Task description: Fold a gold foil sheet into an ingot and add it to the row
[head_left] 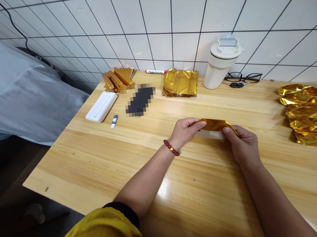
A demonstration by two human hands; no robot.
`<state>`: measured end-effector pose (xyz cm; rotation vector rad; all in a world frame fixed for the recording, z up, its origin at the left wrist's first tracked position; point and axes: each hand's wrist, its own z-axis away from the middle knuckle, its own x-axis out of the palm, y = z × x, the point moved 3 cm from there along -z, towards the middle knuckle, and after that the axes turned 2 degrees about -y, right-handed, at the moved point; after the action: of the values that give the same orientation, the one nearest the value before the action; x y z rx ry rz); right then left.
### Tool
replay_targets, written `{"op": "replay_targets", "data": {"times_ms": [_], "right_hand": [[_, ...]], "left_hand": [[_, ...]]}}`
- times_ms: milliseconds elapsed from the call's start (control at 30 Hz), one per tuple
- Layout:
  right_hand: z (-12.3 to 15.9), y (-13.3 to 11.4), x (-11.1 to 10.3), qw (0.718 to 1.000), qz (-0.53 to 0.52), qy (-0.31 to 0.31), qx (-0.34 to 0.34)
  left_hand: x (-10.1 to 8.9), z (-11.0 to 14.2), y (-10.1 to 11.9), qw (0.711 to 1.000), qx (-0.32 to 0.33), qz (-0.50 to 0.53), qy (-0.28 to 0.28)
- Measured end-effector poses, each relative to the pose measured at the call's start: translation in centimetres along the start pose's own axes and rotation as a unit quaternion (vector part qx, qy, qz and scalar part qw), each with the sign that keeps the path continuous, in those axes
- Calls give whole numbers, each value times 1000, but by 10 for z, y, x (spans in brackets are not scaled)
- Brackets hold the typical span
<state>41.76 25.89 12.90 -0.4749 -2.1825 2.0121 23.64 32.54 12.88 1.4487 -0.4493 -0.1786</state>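
Mustard sleeve [95, 236] lower-left; centre-right, my left hand [184, 130] and right hand [245, 145] pinch a gold foil strip [213, 124], likely keeping it taut.

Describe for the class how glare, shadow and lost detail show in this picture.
Head view: glare whitens the wooden table beside the left forearm; head view: a soft shadow runs along the right forearm; head view: the held gold strip shines near its right end; head view: pixelation masks the dark object; head view: the lower left corner is dark.
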Motion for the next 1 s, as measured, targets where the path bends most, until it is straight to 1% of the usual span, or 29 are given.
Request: {"op": "replay_targets", "data": {"times_ms": [167,233,333,433,667,867,1000], "right_hand": [[-4,13,-5,996,-69,57,28],[-5,16,-5,995,-69,70,27],[-4,15,-4,997,-49,66,7],[-3,11,-2,997,-39,66,3],[-1,2,1,997,12,73,-14],[0,-2,2,998,21,64,3],[0,1,2,997,33,65,12]], "left_hand": [[1,-1,-1,999,-30,37,-3],[1,-2,-2,998,-30,46,9],[-1,-3,-4,998,-17,44,35],[0,-2,-3,998,-4,31,48],[0,1,3,997,-18,12,76],[-1,2,5,998,13,12,68],[-5,0,2,996,-6,39,78]]}}
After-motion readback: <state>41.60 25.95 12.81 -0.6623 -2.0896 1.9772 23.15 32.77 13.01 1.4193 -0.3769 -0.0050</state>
